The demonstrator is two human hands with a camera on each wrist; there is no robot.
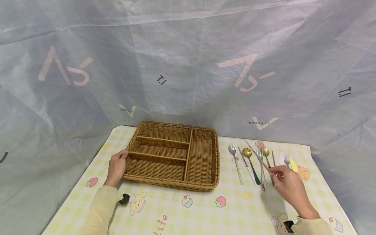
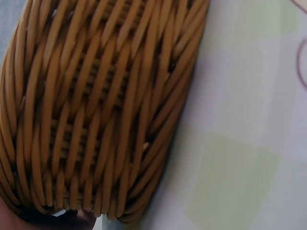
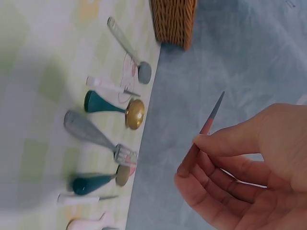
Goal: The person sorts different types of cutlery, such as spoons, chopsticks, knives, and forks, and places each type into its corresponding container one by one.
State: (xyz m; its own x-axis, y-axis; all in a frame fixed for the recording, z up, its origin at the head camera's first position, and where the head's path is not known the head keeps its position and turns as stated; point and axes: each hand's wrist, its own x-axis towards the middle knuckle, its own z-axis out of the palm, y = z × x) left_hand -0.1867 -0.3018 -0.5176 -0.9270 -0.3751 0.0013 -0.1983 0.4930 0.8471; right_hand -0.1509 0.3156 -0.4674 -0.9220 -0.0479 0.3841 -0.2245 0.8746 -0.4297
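Observation:
A brown wicker tray (image 1: pixel 202 156) with divider walls stands at the table's left-middle. My left hand (image 1: pixel 117 164) grips its left rim, fingers at the edge; in the left wrist view the woven side wall (image 2: pixel 96 105) hides most of that hand. My right hand (image 1: pixel 289 184) pinches a thin chopstick (image 3: pixel 207 127) with a brown end and a grey metal tip, held up above the cutlery. Below and beside it lie a silver fork (image 1: pixel 262 173), a gold spoon with a green handle (image 1: pixel 253 166), and a smaller gold spoon (image 1: pixel 265 152).
Left of these are a silver spoon with a pale handle (image 1: pixel 237 164) and a white-ended chopstick (image 1: pixel 248 168). Right of them lie another thin stick (image 1: pixel 273 158), a small fork (image 1: pixel 286 159) and a yellow-green handled piece (image 1: pixel 293 164). A grey cloth (image 1: pixel 188 75) hangs behind the table.

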